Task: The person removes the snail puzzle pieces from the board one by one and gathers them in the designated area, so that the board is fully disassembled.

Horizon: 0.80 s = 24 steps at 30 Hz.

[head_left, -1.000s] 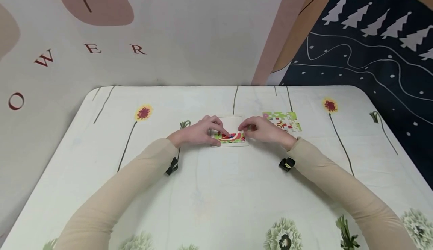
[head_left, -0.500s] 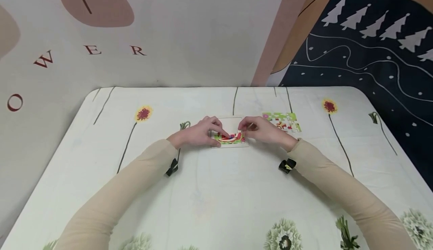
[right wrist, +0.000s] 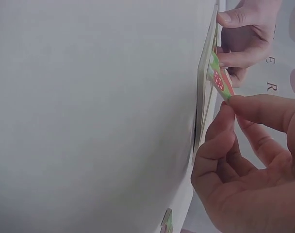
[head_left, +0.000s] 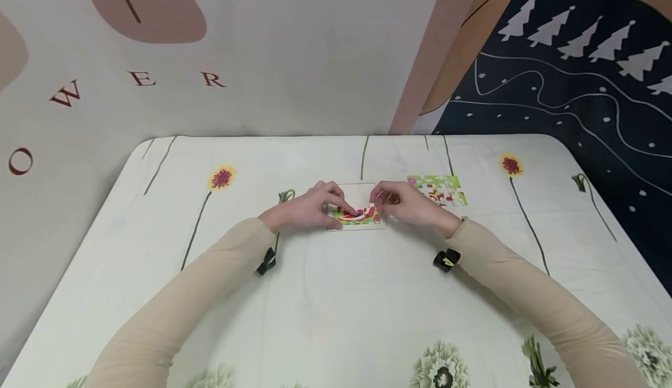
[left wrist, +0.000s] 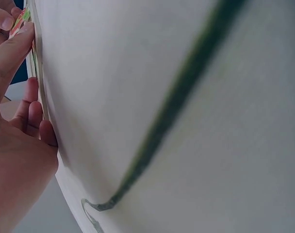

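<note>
In the head view a shallow puzzle tray (head_left: 354,191) lies near the far middle of the table. Along its near side are jigsaw pieces (head_left: 350,219) with a red, white and green picture. My left hand (head_left: 315,206) reaches over the tray's left side, index finger and thumb extended onto those pieces. From the right, my right hand (head_left: 406,202) pinches a jigsaw piece (right wrist: 219,79) by its edge between thumb and index finger. Seen in the right wrist view, this piece shows a red, white-dotted mushroom and stands tilted above the tray. The fingers hide part of the pieces.
More jigsaw pieces (head_left: 446,186), green, white and red, lie together just right of the tray, partly behind the right hand. A flower-printed white cloth (head_left: 315,294) covers the table. A printed wall hanging (head_left: 315,55) rises behind the far edge.
Both hands stay almost in place around the tray. The right fingers still pinch the piece at the tray's right side. The head view has shifted very slightly.
</note>
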Tool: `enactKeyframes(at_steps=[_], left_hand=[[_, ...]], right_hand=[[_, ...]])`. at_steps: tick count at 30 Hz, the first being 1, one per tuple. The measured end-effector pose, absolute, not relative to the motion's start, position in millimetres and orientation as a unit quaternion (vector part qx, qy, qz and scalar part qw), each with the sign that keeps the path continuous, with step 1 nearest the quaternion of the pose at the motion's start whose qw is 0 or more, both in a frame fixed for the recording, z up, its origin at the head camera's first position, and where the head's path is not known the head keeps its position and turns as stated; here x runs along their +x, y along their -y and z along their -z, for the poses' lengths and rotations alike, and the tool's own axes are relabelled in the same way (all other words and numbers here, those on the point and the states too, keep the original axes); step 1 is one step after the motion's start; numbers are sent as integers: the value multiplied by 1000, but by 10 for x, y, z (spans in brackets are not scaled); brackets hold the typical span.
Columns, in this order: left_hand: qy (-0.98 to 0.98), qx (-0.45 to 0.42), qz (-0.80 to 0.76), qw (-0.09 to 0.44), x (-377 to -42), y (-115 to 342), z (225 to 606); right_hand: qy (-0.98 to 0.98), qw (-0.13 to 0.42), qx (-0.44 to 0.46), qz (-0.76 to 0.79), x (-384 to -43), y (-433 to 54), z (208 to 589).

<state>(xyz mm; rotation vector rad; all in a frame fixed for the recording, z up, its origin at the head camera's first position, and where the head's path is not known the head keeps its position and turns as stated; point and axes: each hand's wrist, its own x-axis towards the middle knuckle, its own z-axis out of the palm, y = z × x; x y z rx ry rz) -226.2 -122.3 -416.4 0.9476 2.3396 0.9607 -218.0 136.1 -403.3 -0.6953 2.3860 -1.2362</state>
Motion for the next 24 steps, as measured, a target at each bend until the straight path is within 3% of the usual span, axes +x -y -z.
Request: enactKeyframes(at_steps=[24], left_hand=[[-848,351,-340,206,-2252,1222,4154]], right_hand=[[-835,171,-227,471,-2158,-1574,4059]])
